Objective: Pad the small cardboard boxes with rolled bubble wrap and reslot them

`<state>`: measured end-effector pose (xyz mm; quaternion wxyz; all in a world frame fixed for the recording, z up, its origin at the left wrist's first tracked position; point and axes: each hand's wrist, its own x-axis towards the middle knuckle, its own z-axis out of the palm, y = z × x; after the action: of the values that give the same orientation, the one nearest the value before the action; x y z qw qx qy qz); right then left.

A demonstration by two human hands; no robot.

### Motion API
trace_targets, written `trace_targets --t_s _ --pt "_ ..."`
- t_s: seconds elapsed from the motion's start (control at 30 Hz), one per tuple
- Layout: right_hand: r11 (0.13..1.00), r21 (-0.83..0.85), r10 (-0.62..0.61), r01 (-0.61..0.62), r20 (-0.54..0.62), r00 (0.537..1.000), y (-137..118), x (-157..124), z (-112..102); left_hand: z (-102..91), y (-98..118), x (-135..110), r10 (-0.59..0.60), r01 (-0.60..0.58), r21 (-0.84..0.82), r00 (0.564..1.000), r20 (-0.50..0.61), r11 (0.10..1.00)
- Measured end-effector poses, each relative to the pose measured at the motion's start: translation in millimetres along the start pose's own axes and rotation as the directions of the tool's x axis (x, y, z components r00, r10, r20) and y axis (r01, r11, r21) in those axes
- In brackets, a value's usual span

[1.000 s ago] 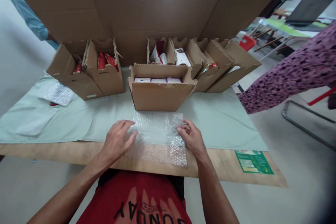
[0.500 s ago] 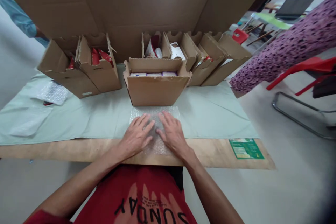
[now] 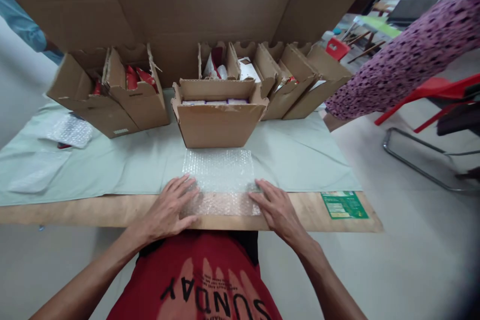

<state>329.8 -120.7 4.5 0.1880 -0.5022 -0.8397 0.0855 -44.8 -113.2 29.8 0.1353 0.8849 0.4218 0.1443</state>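
A clear sheet of bubble wrap (image 3: 221, 172) lies flat in front of me, partly on the pale green cloth and partly on the bare wooden table edge. My left hand (image 3: 173, 207) rests at its left side, fingers spread and touching the margin. On the opposite side my right hand (image 3: 275, 208) is open, with its fingertips on the sheet's right edge. Neither hand grips anything. Just beyond the sheet stands a cardboard box (image 3: 219, 127) with several white and purple packs (image 3: 216, 103) inside.
Two cardboard boxes (image 3: 140, 105) with red packets stand at the left; several more (image 3: 300, 90) stand at the back right. More bubble wrap (image 3: 71, 130) lies at the left. A green printed sheet (image 3: 345, 205) is at the right edge. Another person's patterned sleeve (image 3: 405, 60) reaches in from the right.
Both hands have moved apart, from the middle of the bubble wrap out to its left and right sides. The sheet now shows more fully. The view has shifted slightly.
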Motion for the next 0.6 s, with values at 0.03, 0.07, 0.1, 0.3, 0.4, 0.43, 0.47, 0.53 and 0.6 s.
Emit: trace_targets --t_s 0.03,0.07,0.1,0.3,0.4,0.43,0.47,0.53,0.6 --pt "0.998 0.062 0.005 -0.003 -0.023 1.000 -6 8 4 1.6 3 4 0.016 -0.016 -0.019 0.999 0.034 1.000" --pt "0.990 0.139 0.022 -0.014 -0.056 0.998 -11 14 6 2.5 4 6 0.024 -0.022 -0.034 0.998 0.061 0.999" --pt "0.972 0.231 0.054 -0.032 -0.091 0.994 -15 19 6 2.6 4 6 0.025 -0.021 -0.047 0.996 0.082 0.999" --pt "0.584 0.748 0.459 -0.315 0.015 0.888 -31 8 -13 -3.8 3 -5 -0.062 0.052 -0.212 0.997 -0.042 0.976" --pt "0.392 0.837 0.600 -0.383 0.083 0.796 -35 0 -15 -3.8 10 2 -0.289 0.228 -0.411 0.953 -0.092 0.883" --pt "0.331 0.869 0.616 -0.368 0.096 0.781 -35 -2 -14 -3.1 13 7 -0.363 0.292 -0.461 0.929 -0.072 0.838" --pt "0.277 0.898 0.619 -0.341 0.104 0.778 -34 -3 -12 -2.2 15 11 -0.424 0.347 -0.493 0.904 -0.050 0.798" --pt "0.226 0.928 0.603 -0.295 0.104 0.791 -32 -6 -9 0.5 15 21 -0.497 0.408 -0.524 0.867 -0.035 0.748" --pt "0.287 0.904 0.607 -0.318 0.085 0.790 -30 -6 -5 4.1 13 29 -0.529 0.433 -0.524 0.848 -0.040 0.734"
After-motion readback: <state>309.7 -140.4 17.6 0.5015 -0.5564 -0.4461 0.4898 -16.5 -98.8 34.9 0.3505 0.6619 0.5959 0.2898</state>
